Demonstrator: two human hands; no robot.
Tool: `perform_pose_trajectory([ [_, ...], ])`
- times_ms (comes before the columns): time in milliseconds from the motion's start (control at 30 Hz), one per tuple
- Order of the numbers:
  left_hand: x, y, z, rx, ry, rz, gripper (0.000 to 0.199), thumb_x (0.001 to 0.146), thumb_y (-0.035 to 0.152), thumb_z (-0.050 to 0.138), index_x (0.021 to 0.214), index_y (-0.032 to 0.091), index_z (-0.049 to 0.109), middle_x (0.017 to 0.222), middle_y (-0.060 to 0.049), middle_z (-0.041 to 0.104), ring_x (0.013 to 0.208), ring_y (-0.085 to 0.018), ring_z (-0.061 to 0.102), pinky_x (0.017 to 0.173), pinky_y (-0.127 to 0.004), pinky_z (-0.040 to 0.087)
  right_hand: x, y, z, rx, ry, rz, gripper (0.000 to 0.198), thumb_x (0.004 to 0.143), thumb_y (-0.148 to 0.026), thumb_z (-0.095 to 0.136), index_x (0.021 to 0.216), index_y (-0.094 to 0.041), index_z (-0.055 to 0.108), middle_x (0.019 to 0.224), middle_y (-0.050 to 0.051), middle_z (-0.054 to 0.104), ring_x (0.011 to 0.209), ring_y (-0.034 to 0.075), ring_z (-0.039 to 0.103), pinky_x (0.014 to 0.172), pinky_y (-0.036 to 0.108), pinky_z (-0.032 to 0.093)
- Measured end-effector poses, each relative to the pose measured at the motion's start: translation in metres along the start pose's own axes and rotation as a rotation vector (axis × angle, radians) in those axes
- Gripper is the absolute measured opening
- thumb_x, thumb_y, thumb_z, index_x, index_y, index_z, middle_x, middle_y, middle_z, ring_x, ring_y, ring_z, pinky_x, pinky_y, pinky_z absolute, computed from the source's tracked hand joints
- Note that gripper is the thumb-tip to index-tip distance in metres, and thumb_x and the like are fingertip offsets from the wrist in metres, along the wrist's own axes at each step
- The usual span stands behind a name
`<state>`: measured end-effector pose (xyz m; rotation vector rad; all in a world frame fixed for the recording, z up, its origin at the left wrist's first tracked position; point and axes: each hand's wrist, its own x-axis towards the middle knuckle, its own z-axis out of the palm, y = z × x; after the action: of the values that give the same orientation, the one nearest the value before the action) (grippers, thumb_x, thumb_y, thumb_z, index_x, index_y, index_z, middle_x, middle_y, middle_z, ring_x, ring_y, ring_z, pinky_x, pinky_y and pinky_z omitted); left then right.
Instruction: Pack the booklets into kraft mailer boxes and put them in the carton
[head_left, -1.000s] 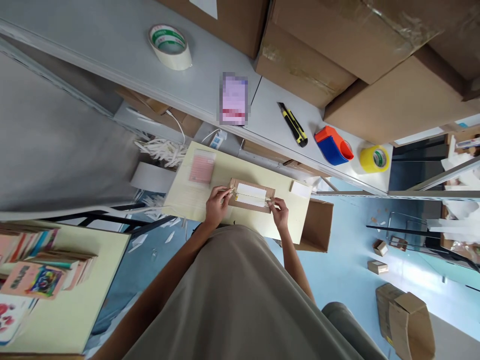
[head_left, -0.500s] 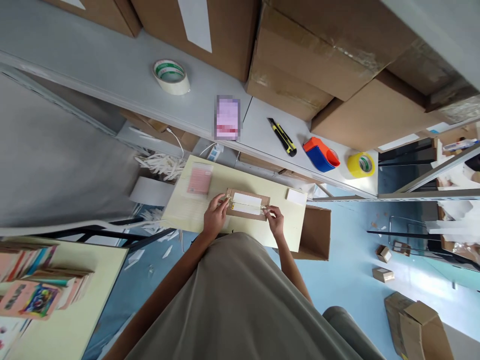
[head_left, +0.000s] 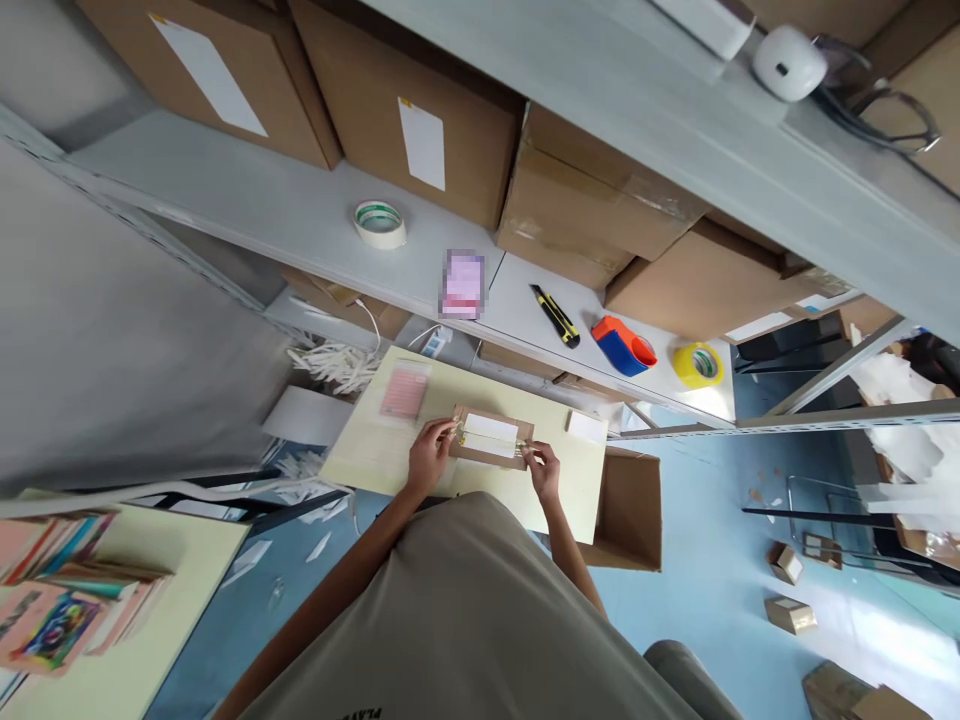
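Observation:
A brown cardboard piece (head_left: 480, 460) lies on the pale yellow table (head_left: 360, 450), with a white paper strip (head_left: 491, 426) along its top. A thin pale line crosses the strip lengthwise, between the two hands. At the cardboard's left end, my left hand (head_left: 427, 455) pinches something small that I cannot make out. My right hand (head_left: 543, 470) pinches at the opposite end, where short pale strands or wires show near the fingertips. Left of the cardboard is a pink printed sheet (head_left: 405, 391), and a small white card stack (head_left: 586, 427) sits to the right.
Along the grey shelf are masking tape (head_left: 380, 226), a box cutter (head_left: 556, 316), an orange-and-blue tape dispenser (head_left: 624, 347) and yellow tape (head_left: 697, 366), before large cartons (head_left: 457, 140). An open cardboard box (head_left: 630, 510) stands right of the table. Books (head_left: 67, 620) lie on another table.
The view has tilted upward, bringing an upper shelf into sight. Both hands stay at the two ends of the cardboard, with little visible change.

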<state>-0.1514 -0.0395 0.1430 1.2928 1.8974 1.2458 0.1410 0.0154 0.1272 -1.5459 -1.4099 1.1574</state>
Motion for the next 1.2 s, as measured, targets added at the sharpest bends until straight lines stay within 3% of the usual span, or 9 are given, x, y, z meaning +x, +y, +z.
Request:
perform_pose_trajectory([
  [133,0.002,-0.003,0.0,-0.015,-0.009,-0.015,0.034,0.108,0.043,0.053,0.125,0.024,0.075,0.126,-0.013,0.079,0.115,-0.03,0.079,0.101,-0.047,0.069,0.001,0.0,0.001,-0.02,0.005,-0.026,0.056,0.094,-0.075,0.074,0.104,-0.02,0.083,0.119,0.017,0.086,0.11,0.031,0.081,0.095,0.044,0.068],
  [400,0.004,-0.012,0.006,-0.033,0.028,-0.08,0.043,0.103,0.048,0.058,0.135,0.022,0.069,0.122,-0.015,0.078,0.106,-0.031,0.081,0.104,-0.05,0.067,-0.001,-0.005,0.001,-0.022,0.012,-0.017,0.057,0.094,-0.074,0.076,0.108,-0.019,0.083,0.125,0.02,0.086,0.102,0.031,0.082,0.082,0.04,0.067],
  [700,0.005,-0.014,0.005,-0.068,0.064,-0.232,0.045,0.09,0.059,0.067,0.114,0.022,0.073,0.106,-0.013,0.08,0.095,-0.033,0.082,0.1,-0.052,0.067,0.001,-0.006,-0.005,-0.029,-0.028,-0.045,0.055,0.096,-0.069,0.072,0.118,-0.019,0.083,0.129,0.02,0.086,0.108,0.032,0.083,0.091,0.045,0.07],
  [800,0.007,-0.012,0.002,-0.071,0.086,-0.26,0.049,0.086,0.062,0.071,0.113,0.022,0.074,0.104,-0.012,0.08,0.095,-0.033,0.081,0.098,-0.051,0.067,0.002,-0.008,-0.009,-0.049,-0.069,-0.048,0.053,0.097,-0.067,0.069,0.118,-0.02,0.08,0.129,0.019,0.085,0.103,0.032,0.083,0.081,0.041,0.07],
  [933,0.01,-0.004,-0.005,-0.127,0.113,-0.299,0.06,0.077,0.069,0.08,0.116,0.024,0.073,0.099,-0.008,0.079,0.092,-0.031,0.08,0.093,-0.047,0.067,0.003,-0.011,-0.011,-0.102,-0.085,-0.054,0.051,0.099,-0.069,0.065,0.118,-0.022,0.073,0.123,0.015,0.084,0.095,0.029,0.083,0.071,0.036,0.067],
  [1200,0.027,0.038,-0.018,-0.35,0.146,-0.276,0.071,0.079,0.07,0.081,0.128,0.02,0.072,0.1,-0.009,0.083,0.096,-0.029,0.082,0.094,-0.045,0.068,-0.002,-0.021,-0.011,-0.288,-0.093,-0.061,0.043,0.107,-0.061,0.058,0.124,-0.025,0.073,0.134,0.014,0.081,0.095,0.026,0.083,0.079,0.038,0.067],
])
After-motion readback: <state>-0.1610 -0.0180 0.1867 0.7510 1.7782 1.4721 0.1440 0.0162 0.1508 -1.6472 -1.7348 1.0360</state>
